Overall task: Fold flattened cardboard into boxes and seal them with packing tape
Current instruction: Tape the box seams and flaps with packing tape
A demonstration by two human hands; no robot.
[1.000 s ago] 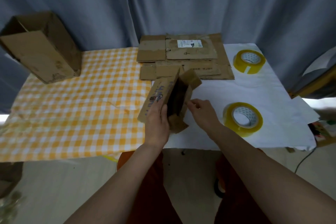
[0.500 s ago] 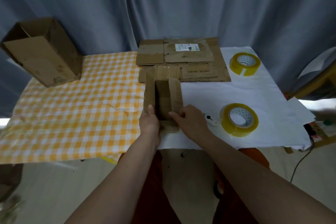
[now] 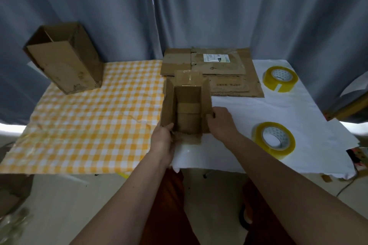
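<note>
From the head camera, the small box (image 3: 187,113) stands mouth-up at the near edge of the table (image 3: 278,111), right where the yellow checked cloth (image 3: 95,117) meets the white sheet, and both hands are on it. The left hand (image 3: 162,141) clamps the near left corner, thumb hooked over the wall and fingers under the ragged near flap, apparently to keep the carton from sliding. The right hand (image 3: 220,120) curls onto the right-hand flap, fingertips tucked at its inner edge, which looks like squaring the walls up or readying that flap to fold in. All four top flaps splay outward, so the mouth is open and unsealed; inside, the bottom flaps lie overlapped. Just right of the right hand, within easy reach, sits a tape roll (image 3: 273,139), presumably parked there for the sealing step. Beyond the grip lies the stack of flattened cardboard (image 3: 225,65), with a second tape roll (image 3: 279,78) further right. Far left of the grip, a larger box (image 3: 63,57) stands upright.
</note>
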